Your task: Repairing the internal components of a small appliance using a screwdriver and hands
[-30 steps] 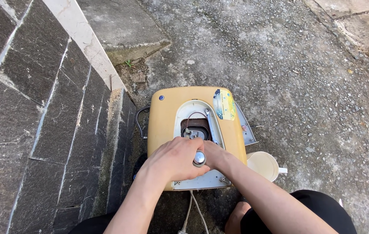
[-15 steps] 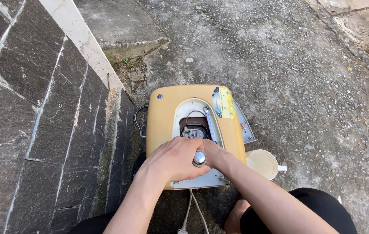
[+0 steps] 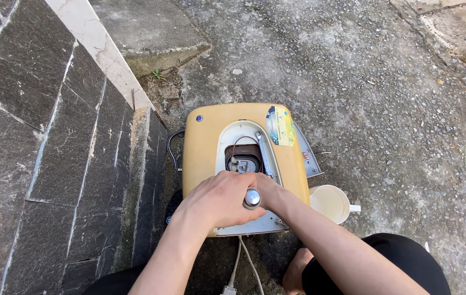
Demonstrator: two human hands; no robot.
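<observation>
We had the yellow appliance (image 3: 205, 147) lying on rough concrete ground (image 3: 386, 109), its left edge tight against the dark stone wall (image 3: 41, 153); loads of open room to the right and beyond. Our left hand (image 3: 219, 199) was wrapped shut around a tool with a round metal cap (image 3: 252, 198), planted at the near end of the appliance's open cavity (image 3: 244, 155). The right hand (image 3: 268, 191) sat mostly hidden behind it, so we couldn't tell its grip. One cream cup (image 3: 328, 203) stood just right, seemingly holding nothing. One white cord (image 3: 241, 262) trailed toward us.
</observation>
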